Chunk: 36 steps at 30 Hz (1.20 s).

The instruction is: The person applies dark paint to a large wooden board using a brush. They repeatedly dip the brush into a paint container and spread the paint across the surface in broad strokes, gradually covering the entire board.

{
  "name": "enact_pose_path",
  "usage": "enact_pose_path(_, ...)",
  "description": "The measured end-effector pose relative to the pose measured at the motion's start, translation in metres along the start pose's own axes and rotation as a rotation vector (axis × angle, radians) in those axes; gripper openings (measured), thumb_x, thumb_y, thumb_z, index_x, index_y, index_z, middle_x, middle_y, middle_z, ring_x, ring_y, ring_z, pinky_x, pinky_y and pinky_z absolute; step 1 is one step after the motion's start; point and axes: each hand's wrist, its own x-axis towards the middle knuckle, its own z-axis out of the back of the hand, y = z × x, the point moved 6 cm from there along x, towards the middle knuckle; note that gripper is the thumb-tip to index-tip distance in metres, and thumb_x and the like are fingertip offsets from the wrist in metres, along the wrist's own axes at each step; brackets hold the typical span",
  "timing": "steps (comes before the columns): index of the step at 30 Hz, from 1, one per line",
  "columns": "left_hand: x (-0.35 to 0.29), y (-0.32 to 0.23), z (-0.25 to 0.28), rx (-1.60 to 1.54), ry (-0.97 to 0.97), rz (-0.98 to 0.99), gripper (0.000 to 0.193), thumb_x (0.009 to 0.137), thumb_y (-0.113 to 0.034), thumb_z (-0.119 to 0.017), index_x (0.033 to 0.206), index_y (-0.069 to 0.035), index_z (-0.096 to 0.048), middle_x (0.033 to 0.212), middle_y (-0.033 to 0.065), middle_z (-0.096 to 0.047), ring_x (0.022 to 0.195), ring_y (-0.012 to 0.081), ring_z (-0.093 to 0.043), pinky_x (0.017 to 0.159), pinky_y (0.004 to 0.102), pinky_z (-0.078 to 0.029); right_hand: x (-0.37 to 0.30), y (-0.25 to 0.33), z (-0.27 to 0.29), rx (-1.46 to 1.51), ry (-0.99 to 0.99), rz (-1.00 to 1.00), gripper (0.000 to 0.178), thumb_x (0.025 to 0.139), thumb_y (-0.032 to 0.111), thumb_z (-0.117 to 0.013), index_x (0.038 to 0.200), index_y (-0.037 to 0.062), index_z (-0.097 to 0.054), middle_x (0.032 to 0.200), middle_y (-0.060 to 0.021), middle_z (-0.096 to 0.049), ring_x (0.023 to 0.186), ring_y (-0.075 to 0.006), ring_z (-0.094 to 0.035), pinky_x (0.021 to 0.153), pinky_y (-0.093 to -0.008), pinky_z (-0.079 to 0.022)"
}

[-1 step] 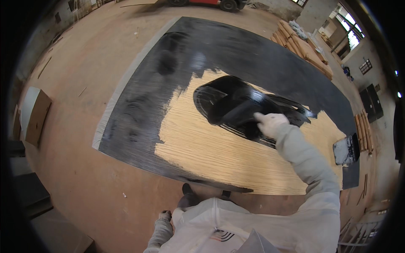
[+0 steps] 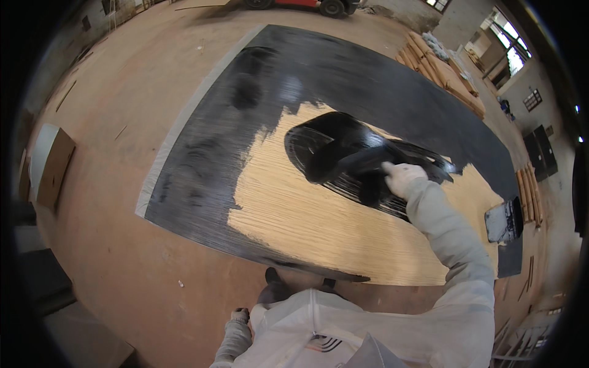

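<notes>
A large wood-grained panel (image 2: 294, 233) lies before me, its outer part coated black and its middle pale yellow. A thick pool of glossy black paint (image 2: 331, 132) is spread in streaks across that pale part. My right hand (image 2: 406, 179) reaches over the paint's right side, fingers closed with one finger pointing forward. Whatever it grips blends into the black and cannot be made out. Low beside my body hangs my left hand (image 2: 240, 315), away from the panel, its small dark fingers curled with nothing visible in them.
A paint-smeared container (image 2: 503, 221) stands on the panel's right end. Stacked brown boards (image 2: 442, 70) lie beyond the far right edge. On the left floor are a pale box (image 2: 54, 165) and dark blocks (image 2: 46, 282). A red wheeled vehicle (image 2: 288, 3) stands at the back.
My right hand has moved slightly right and away from me over the paint. More streaked, thinned paint shows to its left. The left hand stays put.
</notes>
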Motion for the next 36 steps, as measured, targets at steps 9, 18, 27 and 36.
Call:
enact_pose_path(9, 0.019, 0.016, 0.026, 0.015, 0.024, 0.025, 0.022, 0.098, -0.017, -0.076, 0.111, 0.001, -0.079, 0.087, 0.0115, -0.076, 0.073, 0.0208, -0.071, 0.065, 0.0362, -0.056, 0.1, 0.008, 0.017, 0.136, -0.105, -0.14, 0.047, 0.104, 0.029, -0.056, 0.147, 0.0149, -0.067, 0.148, -0.0169, -0.069, 0.14, -0.0362, -0.063, 0.117, -0.0463, -0.052)
enact_pose_path(18, 0.04, 0.007, 0.035, -0.095, 0.015, 0.008, 0.023, 0.099, -0.019, -0.075, 0.111, 0.0, -0.079, 0.083, 0.01, -0.076, 0.069, 0.0197, -0.068, 0.063, 0.0358, -0.055, 0.111, 0.033, 0.029, 0.162, -0.138, -0.138, 0.041, 0.107, 0.018, -0.049, 0.139, 0.0088, -0.072, 0.145, -0.0191, -0.071, 0.136, -0.038, -0.068, 0.113, -0.0481, -0.054)
enact_pose_path(27, 0.024, 0.024, 0.047, -0.179, -0.013, 0.018, 0.022, 0.099, -0.018, -0.075, 0.109, 0.001, -0.079, 0.082, 0.0111, -0.075, 0.07, 0.0206, -0.069, 0.063, 0.0366, -0.055, 0.042, 0.137, 0.051, -0.046, -0.082, 0.314, 0.056, 0.104, 0.029, -0.058, 0.16, 0.0252, -0.055, 0.136, -0.0163, -0.075, 0.124, -0.0346, -0.073, 0.106, -0.045, -0.058)
enact_pose_path(36, 0.016, 0.045, 0.072, -0.123, -0.038, 0.075, 0.021, 0.099, -0.017, -0.074, 0.11, 0.001, -0.078, 0.085, 0.0114, -0.075, 0.069, 0.021, -0.068, 0.063, 0.0378, -0.055, 0.121, 0.139, 0.092, 0.058, -0.144, 0.257, 0.057, 0.102, 0.026, -0.06, 0.159, 0.0241, -0.058, 0.145, -0.0154, -0.071, 0.134, -0.0362, -0.067, 0.114, -0.0458, -0.053)
